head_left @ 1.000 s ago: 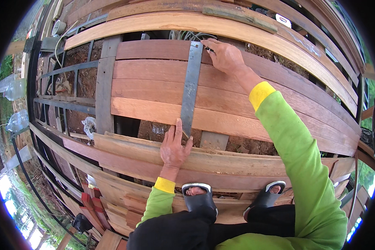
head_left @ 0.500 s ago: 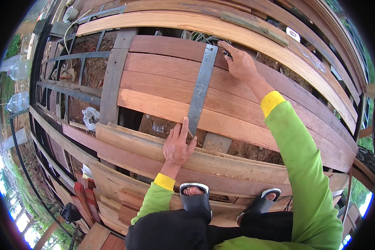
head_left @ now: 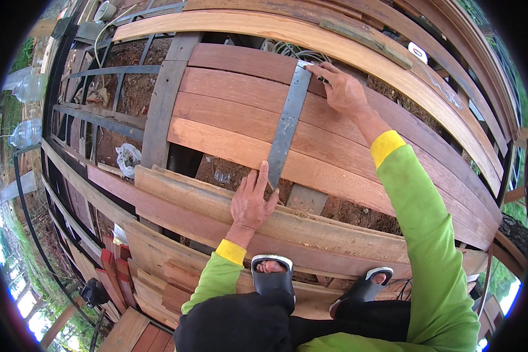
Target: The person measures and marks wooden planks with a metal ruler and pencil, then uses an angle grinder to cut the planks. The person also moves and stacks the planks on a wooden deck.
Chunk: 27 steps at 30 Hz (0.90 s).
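Note:
A grey metal straightedge (head_left: 289, 117) lies across several reddish planks (head_left: 229, 123). My left hand (head_left: 252, 205) rests at its near end, fingers stretched apart, with the index finger touching the straightedge and plank edge. My right hand (head_left: 345, 92) is at the far end, forefinger reaching onto the metal tip, its fingers curled around a small dark object that is mostly hidden and too small to identify.
Loose boards (head_left: 287, 232) lie between my sandalled feet (head_left: 270, 281) and the planks. At the left are an open metal frame (head_left: 117, 69) over soil, a crumpled plastic bag (head_left: 128, 158) and plastic bottles (head_left: 24, 134). Coiled cable (head_left: 293, 51) shows beyond the planks.
The view has turned slightly, shifting the straightedge and my right hand rightward in the picture. Both hands remain at the straightedge's two ends, with little change in finger position.

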Motion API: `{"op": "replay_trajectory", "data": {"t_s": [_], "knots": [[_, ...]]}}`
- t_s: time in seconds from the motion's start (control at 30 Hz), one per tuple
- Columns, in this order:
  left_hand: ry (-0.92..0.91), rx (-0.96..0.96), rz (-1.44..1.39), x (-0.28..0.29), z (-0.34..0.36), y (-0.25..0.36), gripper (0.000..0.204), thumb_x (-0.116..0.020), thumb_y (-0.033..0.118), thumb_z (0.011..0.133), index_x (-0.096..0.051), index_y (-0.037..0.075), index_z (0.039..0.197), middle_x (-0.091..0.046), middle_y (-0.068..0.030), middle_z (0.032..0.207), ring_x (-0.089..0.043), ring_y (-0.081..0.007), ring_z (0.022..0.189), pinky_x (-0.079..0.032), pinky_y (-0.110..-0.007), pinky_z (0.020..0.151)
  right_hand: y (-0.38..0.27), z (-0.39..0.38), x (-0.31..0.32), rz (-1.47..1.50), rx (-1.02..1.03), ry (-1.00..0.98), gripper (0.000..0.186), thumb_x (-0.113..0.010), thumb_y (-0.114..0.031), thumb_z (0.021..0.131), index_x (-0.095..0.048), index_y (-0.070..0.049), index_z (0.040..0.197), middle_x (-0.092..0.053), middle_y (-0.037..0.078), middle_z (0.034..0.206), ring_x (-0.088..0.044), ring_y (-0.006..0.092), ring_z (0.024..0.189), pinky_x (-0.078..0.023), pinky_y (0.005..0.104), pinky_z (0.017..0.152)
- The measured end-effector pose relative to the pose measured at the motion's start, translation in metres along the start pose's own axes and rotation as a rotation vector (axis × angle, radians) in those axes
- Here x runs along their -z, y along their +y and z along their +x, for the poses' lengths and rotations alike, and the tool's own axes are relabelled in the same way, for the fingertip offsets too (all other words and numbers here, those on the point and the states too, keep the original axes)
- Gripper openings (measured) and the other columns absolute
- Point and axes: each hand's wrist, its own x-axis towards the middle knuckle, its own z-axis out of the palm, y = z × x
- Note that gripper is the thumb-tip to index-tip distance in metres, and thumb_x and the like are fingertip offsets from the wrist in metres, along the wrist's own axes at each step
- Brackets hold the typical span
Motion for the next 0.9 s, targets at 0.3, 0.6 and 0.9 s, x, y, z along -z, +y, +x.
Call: {"op": "replay_trajectory", "data": {"t_s": [0.3, 0.6, 0.9], "knots": [[-0.008, 0.003, 0.0, 0.0002, 0.0003, -0.0001, 0.082, -0.074, 0.024, 0.076, -0.037, 0.003, 0.147, -0.055, -0.0214, 0.12, -0.058, -0.0369, 0.095, -0.052, -0.043, 0.081, 0.0006, 0.0006, -0.003, 0.012, 0.006, 0.006, 0.054, -0.052, -0.006, 0.087, -0.054, -0.03, 0.135, -0.057, 0.003, 0.133, -0.067, 0.032, 0.099, -0.057, 0.0392, 0.084], [0.0, -0.001, 0.006, -0.0006, -0.0005, -0.0006, 0.083, -0.074, 0.024, 0.075, -0.037, 0.003, 0.147, -0.056, -0.0202, 0.117, -0.058, -0.0363, 0.094, -0.052, -0.043, 0.081, 0.0007, 0.0005, -0.0033, -0.026, 0.013, -0.008, 0.052, -0.056, -0.01, 0.088, -0.053, -0.029, 0.137, -0.054, 0.002, 0.136, -0.067, 0.0293, 0.1, -0.057, 0.0367, 0.085], [-0.005, 0.012, 0.018, -0.0003, 0.0003, 0.0016, 0.083, -0.074, 0.023, 0.075, -0.037, 0.003, 0.147, -0.056, -0.0194, 0.114, -0.058, -0.0357, 0.094, -0.052, -0.042, 0.08, 0.0031, 0.0001, -0.0059, -0.049, -0.005, 0.001, 0.055, -0.056, -0.009, 0.087, -0.052, -0.031, 0.138, -0.054, 0.004, 0.138, -0.068, 0.0307, 0.097, -0.058, 0.0371, 0.082]]}}
